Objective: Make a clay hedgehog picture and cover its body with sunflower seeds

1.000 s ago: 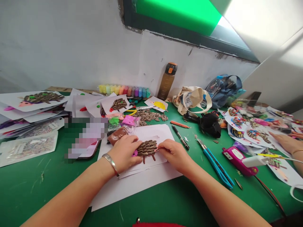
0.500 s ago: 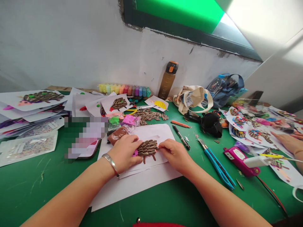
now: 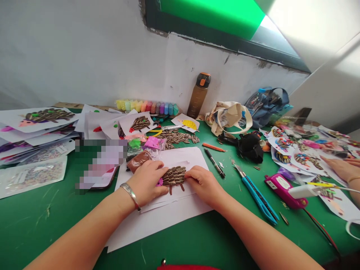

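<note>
A hedgehog figure [image 3: 174,176] covered in striped seeds, with a pink face and brown legs, lies on white paper [image 3: 157,223]. At its left end my left hand [image 3: 149,180] rests on the paper, fingers apart, the tips beside the pink face. My right hand [image 3: 204,184] is closed in a pinch at the figure's right end; whatever is between its fingertips is hidden. A brown clay packet [image 3: 138,160] lies just behind my left hand. Loose striped seeds [image 3: 180,138] are heaped farther back.
A pen [image 3: 214,162], blue tweezers or cutter [image 3: 260,198] and pink glue gun [image 3: 285,191] lie to the right. Finished pictures [image 3: 42,116] are stacked at left beside a phone [image 3: 105,176]. A bottle [image 3: 199,95] stands at the wall. Another person's hand [image 3: 340,168] is at far right.
My right hand has shifted slightly left, its fingertips now closer against the figure's right end. My left hand stays in about the same place.
</note>
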A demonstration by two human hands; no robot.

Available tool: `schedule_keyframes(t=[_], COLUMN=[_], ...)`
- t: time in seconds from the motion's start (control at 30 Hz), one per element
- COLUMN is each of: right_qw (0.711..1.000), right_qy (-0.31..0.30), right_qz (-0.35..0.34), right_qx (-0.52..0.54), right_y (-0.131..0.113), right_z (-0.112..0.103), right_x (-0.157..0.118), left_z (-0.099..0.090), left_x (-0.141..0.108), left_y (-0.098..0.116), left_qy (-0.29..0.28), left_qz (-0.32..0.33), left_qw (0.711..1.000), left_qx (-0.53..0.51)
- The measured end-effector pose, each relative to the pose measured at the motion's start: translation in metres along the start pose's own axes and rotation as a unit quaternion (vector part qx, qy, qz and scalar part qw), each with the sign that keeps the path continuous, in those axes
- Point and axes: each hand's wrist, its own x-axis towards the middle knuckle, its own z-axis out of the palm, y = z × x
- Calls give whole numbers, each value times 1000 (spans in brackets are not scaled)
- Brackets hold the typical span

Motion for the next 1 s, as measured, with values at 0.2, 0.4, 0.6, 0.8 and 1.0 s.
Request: schedule_keyframes(t=[0.2,0.4,0.6,0.8,1.0], right_qw=[999,998,997,995,996], right_qy=[23,6,7,8,-8], right_qz=[13,15,5,-9,-9], right_qx=[-28,-61,-77,-100,-87], right_y=[5,6,4,4,4], right_z=[-3,-5,0,3,-2], right_x=[-5,-6,-4,-4,-5], left_z=[1,3,2,2,2], left_x=[0,-1,-1,0,0], left_y=[-2,-3,-2,-1,-2], left_qy=[0,2,3,3,3], left_qz=[1,-2,0,-1,-1], left_qw=[1000,1000,1000,1000,1000], left_qx=[-1,-2,-1,-1,-2])
